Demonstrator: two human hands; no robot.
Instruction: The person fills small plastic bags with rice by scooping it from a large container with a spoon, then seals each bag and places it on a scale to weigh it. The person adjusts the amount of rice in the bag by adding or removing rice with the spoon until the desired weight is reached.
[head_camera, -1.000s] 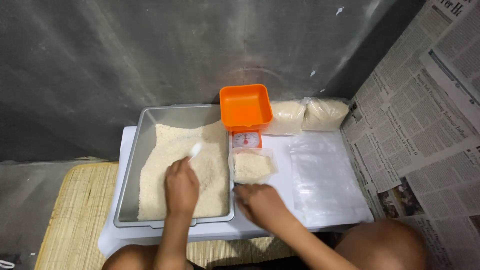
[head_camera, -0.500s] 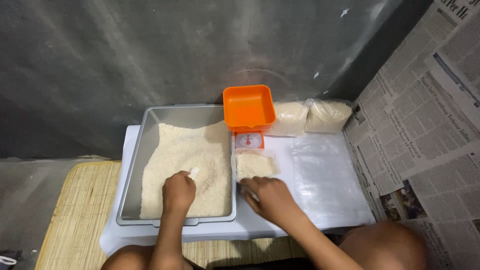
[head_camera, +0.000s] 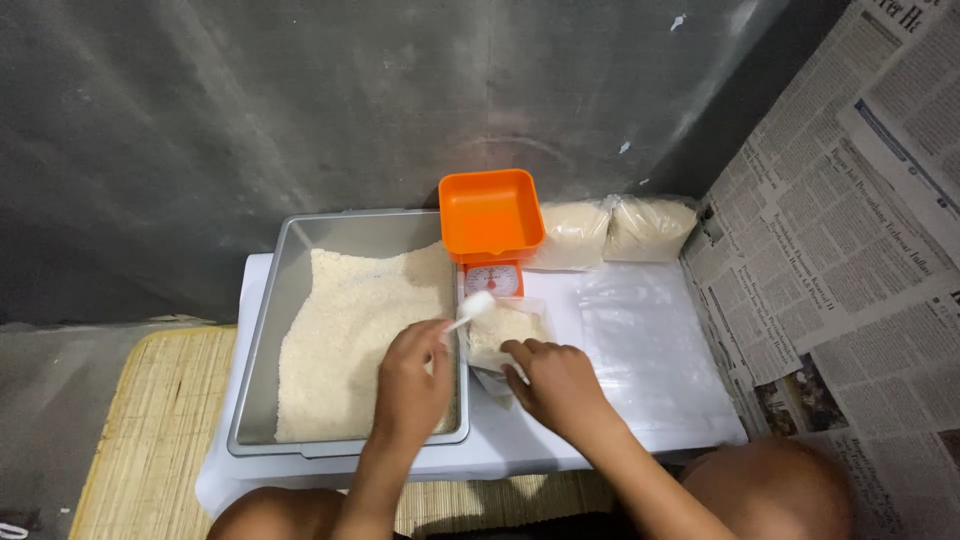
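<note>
My left hand (head_camera: 412, 380) grips a small white scoop (head_camera: 472, 308) and holds it above the mouth of a clear plastic bag (head_camera: 505, 330) partly filled with white rice. My right hand (head_camera: 555, 385) holds that bag open at its near edge, on the white table (head_camera: 520, 440). To the left stands a metal tray (head_camera: 290, 290) heaped with white rice (head_camera: 340, 340). Just behind the bag is an orange kitchen scale (head_camera: 492, 215) with an empty orange bowl on top.
Two filled rice bags (head_camera: 612, 230) lie behind the table's right part. A stack of flat clear plastic bags (head_camera: 645, 340) covers the table's right side. Newspaper sheets (head_camera: 860, 220) line the right wall. A woven mat (head_camera: 140, 430) lies on the floor at left.
My left hand dipped the scoop into the rice in the tray, then brought it right, over the bag. My right hand shifted to the bag's near edge.
</note>
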